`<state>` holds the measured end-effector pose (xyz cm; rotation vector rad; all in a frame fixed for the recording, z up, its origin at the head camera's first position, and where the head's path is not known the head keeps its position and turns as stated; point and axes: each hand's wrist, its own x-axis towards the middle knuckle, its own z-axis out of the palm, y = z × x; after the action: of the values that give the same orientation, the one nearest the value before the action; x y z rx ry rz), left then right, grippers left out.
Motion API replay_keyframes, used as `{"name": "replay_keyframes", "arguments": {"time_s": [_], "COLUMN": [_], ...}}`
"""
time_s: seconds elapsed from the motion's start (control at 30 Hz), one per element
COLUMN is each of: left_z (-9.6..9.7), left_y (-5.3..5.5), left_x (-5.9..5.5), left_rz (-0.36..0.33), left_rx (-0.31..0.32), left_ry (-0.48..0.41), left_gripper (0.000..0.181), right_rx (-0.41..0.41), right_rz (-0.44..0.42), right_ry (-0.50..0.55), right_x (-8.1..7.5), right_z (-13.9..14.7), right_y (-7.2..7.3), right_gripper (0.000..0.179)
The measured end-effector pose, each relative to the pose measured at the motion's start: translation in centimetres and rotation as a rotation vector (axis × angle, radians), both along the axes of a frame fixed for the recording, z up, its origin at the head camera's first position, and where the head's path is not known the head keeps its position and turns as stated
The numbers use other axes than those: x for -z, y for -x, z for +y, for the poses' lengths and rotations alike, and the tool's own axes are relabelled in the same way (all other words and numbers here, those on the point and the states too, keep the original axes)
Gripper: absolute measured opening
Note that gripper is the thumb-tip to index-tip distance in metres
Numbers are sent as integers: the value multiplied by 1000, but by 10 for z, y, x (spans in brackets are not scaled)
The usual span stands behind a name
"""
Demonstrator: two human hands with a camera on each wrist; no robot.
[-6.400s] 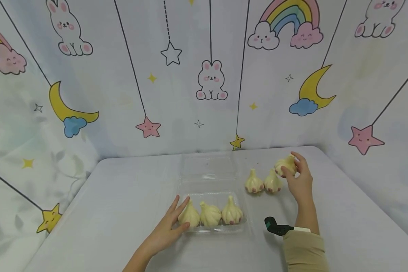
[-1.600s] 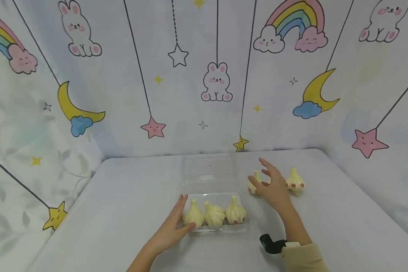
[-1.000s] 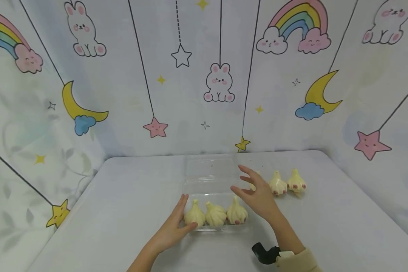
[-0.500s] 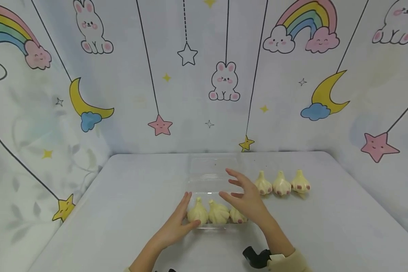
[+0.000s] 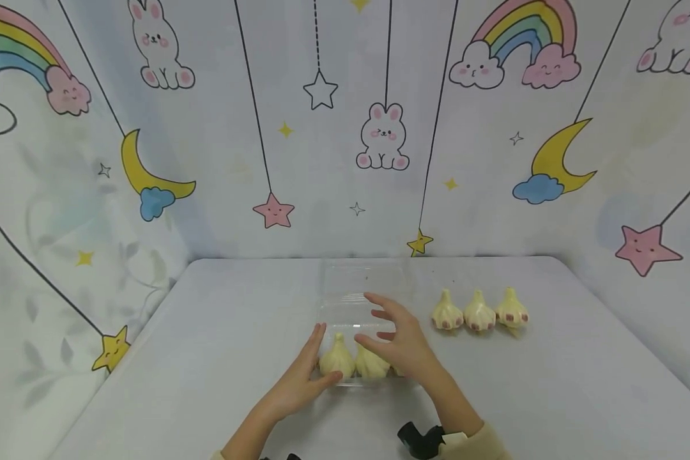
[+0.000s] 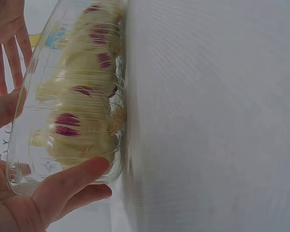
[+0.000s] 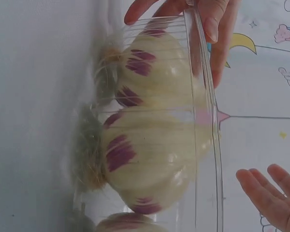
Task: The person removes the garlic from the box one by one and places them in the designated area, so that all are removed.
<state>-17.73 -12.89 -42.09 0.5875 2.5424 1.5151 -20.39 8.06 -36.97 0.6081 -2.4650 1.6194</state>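
A clear plastic clamshell box (image 5: 368, 385) stands with its lid (image 5: 362, 281) folded back, holding three garlic bulbs (image 5: 337, 363) in a row. My left hand (image 5: 292, 386) holds the box's left end, thumb on the front wall and fingers along the side; the left wrist view shows the thumb (image 6: 72, 181) at the lower corner. My right hand (image 5: 405, 345), fingers spread and holding nothing, hovers over the box's right part and hides most of the right bulb. Purple patches and stringy roots show on the bulbs (image 7: 149, 154) through the wall in the right wrist view.
Three more garlic bulbs (image 5: 480, 313) stand in a row on the white table (image 5: 552, 396), to the right of the box. A patterned cloth (image 5: 333, 166) hangs behind the table. A black wrist camera (image 5: 420, 441) sits at my right wrist.
The garlic bulb that my right hand held earlier stands at the right end of the table row. Emptied, that hand has moved left over the box. My left hand has stayed at the box.
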Motion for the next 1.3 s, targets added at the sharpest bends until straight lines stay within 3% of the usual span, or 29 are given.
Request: {"name": "replay_keyframes", "arguments": {"time_s": [0.3, 0.63, 1.07, 1.3], "left_z": [1, -1, -1, -1], "left_y": [-2, -2, 0, 0], "left_x": [-5, -5, -5, -6], "left_rz": [12, 9, 24, 15], "left_rx": [16, 28, 19, 15], "left_ry": [-9, -26, -46, -36], "left_gripper": [86, 90, 91, 91], "right_rx": [-75, -155, -173, -159], "right_rz": [-34, -15, 123, 122], "right_ry": [-14, -102, -231, -331], "right_x": [7, 12, 18, 20], "right_z": [-13, -26, -36, -38], "right_y": [-3, -6, -5, -5], "right_gripper": [63, 59, 52, 54]}}
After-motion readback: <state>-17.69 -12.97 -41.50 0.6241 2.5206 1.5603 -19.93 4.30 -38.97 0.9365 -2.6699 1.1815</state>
